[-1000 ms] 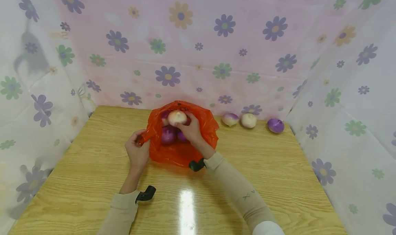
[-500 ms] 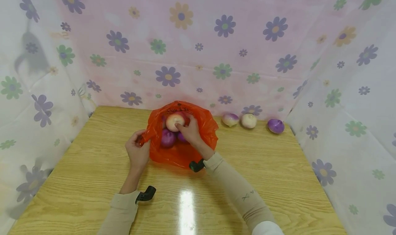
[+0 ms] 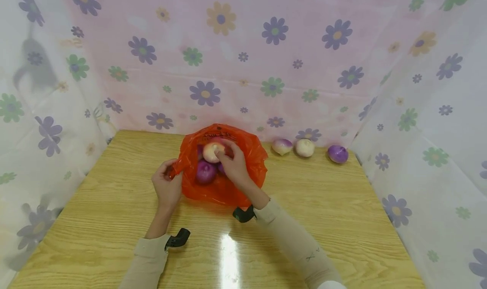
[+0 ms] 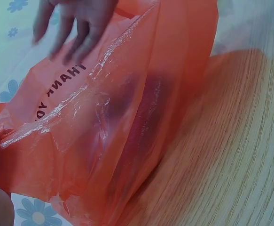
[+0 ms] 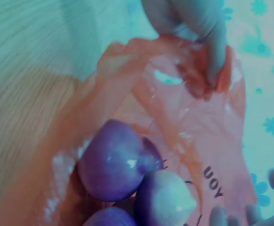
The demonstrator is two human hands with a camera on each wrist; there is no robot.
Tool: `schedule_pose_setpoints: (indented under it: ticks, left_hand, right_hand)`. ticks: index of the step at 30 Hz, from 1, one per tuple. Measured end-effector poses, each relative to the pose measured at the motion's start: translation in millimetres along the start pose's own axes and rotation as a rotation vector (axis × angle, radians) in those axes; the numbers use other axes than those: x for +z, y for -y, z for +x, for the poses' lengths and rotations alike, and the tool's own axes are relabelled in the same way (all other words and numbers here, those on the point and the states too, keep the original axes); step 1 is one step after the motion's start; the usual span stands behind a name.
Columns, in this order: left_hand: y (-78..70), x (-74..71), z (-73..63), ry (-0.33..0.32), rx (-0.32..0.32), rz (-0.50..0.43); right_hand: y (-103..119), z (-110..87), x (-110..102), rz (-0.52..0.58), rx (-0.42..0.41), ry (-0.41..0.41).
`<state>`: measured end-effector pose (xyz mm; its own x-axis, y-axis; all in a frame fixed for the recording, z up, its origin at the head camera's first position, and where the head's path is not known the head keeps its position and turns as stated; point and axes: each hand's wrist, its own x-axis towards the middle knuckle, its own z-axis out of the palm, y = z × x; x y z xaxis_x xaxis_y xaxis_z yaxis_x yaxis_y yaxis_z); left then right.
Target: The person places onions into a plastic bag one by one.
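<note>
My left hand (image 3: pixel 167 189) pinches the left rim of a red-orange plastic bag (image 3: pixel 253 158), which stands open on the table. Several onions lie inside, among them a pale one with a purple side (image 3: pixel 212 152) and a purple onion (image 3: pixel 206 172) in front of it. Over the bag's mouth, beside the pale onion, is my right hand (image 3: pixel 236 166). The left wrist view shows that right hand (image 4: pixel 82 23) with fingers spread and nothing in them. Seen from the right wrist, a glossy purple onion (image 5: pixel 111 162) touches a white-and-purple one (image 5: pixel 164 198); the bag's lower part is hidden.
Along the table's back right edge sit a purple-and-white onion (image 3: pixel 282 146), a white onion (image 3: pixel 305 148) and a purple onion (image 3: pixel 337 154). Flower-print cloth (image 3: pixel 243 82) walls in the wooden table (image 3: pixel 312 196) at the back and both sides.
The pale onion has gone down into the bag and my right hand has let go of it, drawing back slightly to the right. My left hand keeps its hold on the rim.
</note>
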<state>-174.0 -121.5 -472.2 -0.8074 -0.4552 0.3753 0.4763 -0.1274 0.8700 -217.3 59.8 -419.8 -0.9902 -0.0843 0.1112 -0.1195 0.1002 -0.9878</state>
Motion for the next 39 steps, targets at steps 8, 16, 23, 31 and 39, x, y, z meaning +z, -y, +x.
schedule_pose_setpoints:
  ticks: [8,16,23,31,39]
  left_hand:
    - [-0.6,-0.2,0.3,-0.003,0.006,0.018]
    - [-5.6,1.3,-1.1,-0.002,-0.005,0.028]
    - [0.0,0.0,-1.0,-0.001,0.021,0.033]
    - [2.5,-0.6,-0.4,0.000,0.031,0.041]
    - [3.0,-0.6,-0.5,0.006,0.027,0.043]
  right_hand:
    - [10,-17.3,-16,0.290,-0.182,0.041]
    - [21,-26.6,-51,0.290,-0.268,0.121]
    - [14,-23.2,-89,0.405,-0.360,0.008]
    - [-14,-2.0,-140,0.431,-0.331,-0.271]
    - [-65,17.6,-180,0.250,-0.094,-0.389]
